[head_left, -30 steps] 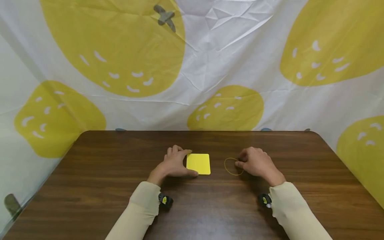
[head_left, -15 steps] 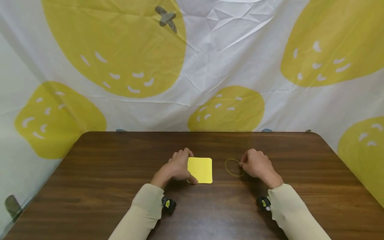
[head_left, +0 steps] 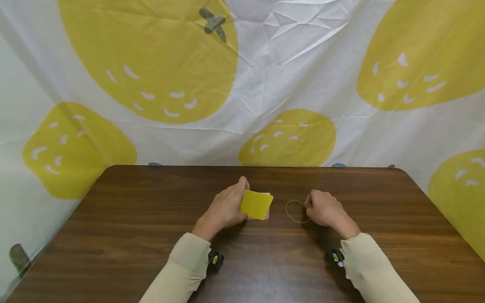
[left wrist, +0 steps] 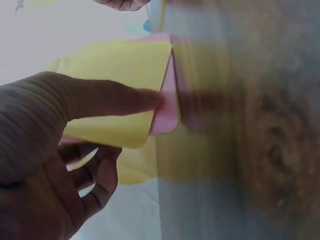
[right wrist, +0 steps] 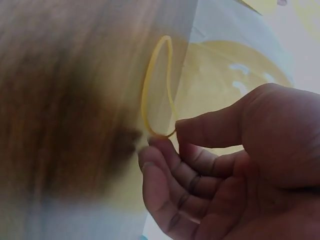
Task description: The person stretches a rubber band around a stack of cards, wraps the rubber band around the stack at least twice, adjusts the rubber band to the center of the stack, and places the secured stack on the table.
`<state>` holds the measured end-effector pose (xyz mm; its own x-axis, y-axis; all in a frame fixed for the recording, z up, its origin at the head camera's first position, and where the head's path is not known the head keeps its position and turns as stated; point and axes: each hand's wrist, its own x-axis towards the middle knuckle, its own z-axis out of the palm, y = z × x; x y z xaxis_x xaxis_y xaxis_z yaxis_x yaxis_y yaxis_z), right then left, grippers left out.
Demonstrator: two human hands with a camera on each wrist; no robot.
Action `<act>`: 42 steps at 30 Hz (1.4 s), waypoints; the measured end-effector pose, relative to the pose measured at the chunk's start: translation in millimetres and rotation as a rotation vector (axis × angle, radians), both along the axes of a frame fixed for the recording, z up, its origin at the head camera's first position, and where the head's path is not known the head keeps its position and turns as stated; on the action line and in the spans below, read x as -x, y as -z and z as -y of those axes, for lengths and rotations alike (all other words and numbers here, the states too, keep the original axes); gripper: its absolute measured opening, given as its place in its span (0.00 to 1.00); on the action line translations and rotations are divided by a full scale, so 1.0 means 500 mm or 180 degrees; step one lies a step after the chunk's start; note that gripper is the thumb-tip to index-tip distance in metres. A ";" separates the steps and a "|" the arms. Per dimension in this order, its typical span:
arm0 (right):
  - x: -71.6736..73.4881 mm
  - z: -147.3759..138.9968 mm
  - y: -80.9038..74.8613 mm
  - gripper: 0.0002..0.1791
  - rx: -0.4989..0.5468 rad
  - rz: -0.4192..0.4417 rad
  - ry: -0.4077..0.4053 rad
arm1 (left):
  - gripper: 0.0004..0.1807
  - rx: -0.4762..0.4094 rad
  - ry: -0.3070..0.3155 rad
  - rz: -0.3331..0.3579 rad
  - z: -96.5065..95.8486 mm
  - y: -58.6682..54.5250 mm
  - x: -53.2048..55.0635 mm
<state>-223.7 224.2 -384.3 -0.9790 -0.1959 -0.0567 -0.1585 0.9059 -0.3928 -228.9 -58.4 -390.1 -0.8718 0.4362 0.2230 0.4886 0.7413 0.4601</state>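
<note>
Working with our hands apart, we gripped a small stack of round-cornered cards (head_left: 257,205) in our left hand (head_left: 222,209), thumb across the yellow top one, a pink card (left wrist: 167,110) showing askew beneath, all tilted above the wood-grain table (head_left: 151,198). Our right hand (head_left: 327,209) pinched a yellow rubber band (right wrist: 145,95), its loop open between both hands.

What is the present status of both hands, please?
Left hand gripping cards, yellow on top, pink showing beneath. Right hand pinching band. Cards, band apart; nothing seen between.
</note>
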 end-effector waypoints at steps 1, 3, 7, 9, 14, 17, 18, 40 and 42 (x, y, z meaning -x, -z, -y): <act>0.000 0.000 -0.002 0.11 0.0007 -0.0024 0.0003 | 0.35 0.0004 0.0035 -0.0032 0.002 -0.002 -0.001; 0.000 -0.001 -0.003 0.07 0.0073 -0.0061 0.0008 | 0.32 0.0015 0.0105 -0.0040 0.005 -0.009 -0.002; 0.002 0.000 -0.001 0.06 0.0221 -0.0166 0.0005 | 0.26 0.0087 0.0215 0.0051 0.012 -0.022 -0.005; 0.003 0.001 0.000 0.08 0.0285 -0.0188 -0.0020 | 0.23 0.0155 0.0259 0.0096 0.016 -0.027 -0.006; 0.004 0.000 -0.001 0.13 0.0293 -0.0115 -0.0067 | 0.15 0.0374 0.0227 0.0231 0.028 -0.040 -0.006; 0.003 -0.002 -0.004 0.07 0.0251 -0.0099 -0.0126 | 0.12 0.0456 0.0158 0.0365 0.035 -0.046 -0.005; 0.003 -0.003 -0.005 0.05 0.0239 -0.0106 -0.0148 | 0.11 0.0474 0.0148 0.0403 0.037 -0.047 -0.005; 0.005 -0.011 -0.010 0.09 0.0526 -0.0011 -0.0344 | 0.07 0.0372 0.0259 0.0356 0.016 -0.032 -0.002; 0.006 -0.017 -0.016 0.09 0.0751 0.0031 -0.0409 | 0.07 0.0364 0.0257 0.0368 0.015 -0.033 -0.002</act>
